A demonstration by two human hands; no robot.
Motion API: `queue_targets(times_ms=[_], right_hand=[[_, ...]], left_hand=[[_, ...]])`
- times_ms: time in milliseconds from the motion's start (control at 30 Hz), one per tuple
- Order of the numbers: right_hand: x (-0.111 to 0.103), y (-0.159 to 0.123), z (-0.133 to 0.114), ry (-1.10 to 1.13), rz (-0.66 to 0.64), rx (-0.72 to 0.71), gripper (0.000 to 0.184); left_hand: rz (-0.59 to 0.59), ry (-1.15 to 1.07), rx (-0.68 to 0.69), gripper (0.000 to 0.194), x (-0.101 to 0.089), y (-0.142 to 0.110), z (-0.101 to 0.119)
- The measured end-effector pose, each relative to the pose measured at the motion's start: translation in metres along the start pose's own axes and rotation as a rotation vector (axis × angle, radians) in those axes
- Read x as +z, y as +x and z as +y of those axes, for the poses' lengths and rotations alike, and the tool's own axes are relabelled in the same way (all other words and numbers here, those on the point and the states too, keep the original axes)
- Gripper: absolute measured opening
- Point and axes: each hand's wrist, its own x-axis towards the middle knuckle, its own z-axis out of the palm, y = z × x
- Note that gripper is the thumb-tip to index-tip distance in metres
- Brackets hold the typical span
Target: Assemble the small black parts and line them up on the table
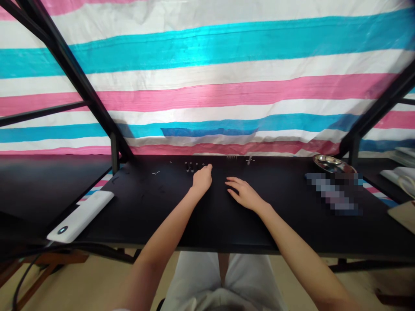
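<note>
My left hand [202,179] is at the back middle of the black table [227,233], its fingers curled together beside a short row of small dark pieces with pale ends [191,167]. Whatever those fingers hold, if anything, is hidden by the hand. To its right, my right hand [244,192] lies low over the tabletop, palm down with fingers stretched out and nothing in them. Small metal-looking bits [231,157] form a row at the rear edge, near a small pale branching piece [249,160].
A white power bank-like box [81,218] with a cable lies at the left edge. At the right are a shiny metal dish [330,164] and a blurred-out flat object [333,194]. Thin white scraps [156,172] lie back left. Black frame posts flank a striped sheet [207,95].
</note>
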Motion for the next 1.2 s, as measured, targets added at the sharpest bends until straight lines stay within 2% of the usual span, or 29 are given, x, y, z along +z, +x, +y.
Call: queue_targets(times_ms=[100, 200, 300, 400, 533, 633, 1067, 1200], right_hand=[[0.002, 0.000, 0.001, 0.034, 0.009, 0.014, 0.031], [0.003, 0.000, 0.002, 0.104, 0.073, 0.049, 0.030], [0.006, 0.002, -0.001, 0.236, 0.183, 0.143, 0.034], [0.011, 0.005, -0.005, 0.467, 0.262, 0.252, 0.038], [0.014, 0.009, -0.013, 0.776, 0.348, 0.319, 0.035], [0.014, 0.010, -0.016, 0.866, 0.416, 0.348, 0.029], [0.014, 0.010, -0.013, 0.895, 0.482, 0.363, 0.029], [0.013, 0.010, -0.013, 0.877, 0.483, 0.369, 0.030]], left_hand=[[0.086, -0.198, -0.014, 0.023, 0.008, -0.002, -0.005], [0.111, -0.576, -0.051, 0.016, 0.014, -0.005, -0.007], [0.058, -1.006, -0.105, 0.013, 0.014, -0.009, -0.002], [-0.020, -1.236, -0.071, 0.020, 0.011, -0.013, 0.008], [-0.110, -1.319, 0.009, 0.025, 0.009, -0.019, 0.018], [-0.142, -1.334, 0.028, 0.026, 0.009, -0.022, 0.021], [-0.149, -1.353, 0.036, 0.035, 0.008, -0.024, 0.022], [-0.158, -1.336, 0.037, 0.031, 0.010, -0.022, 0.019]])
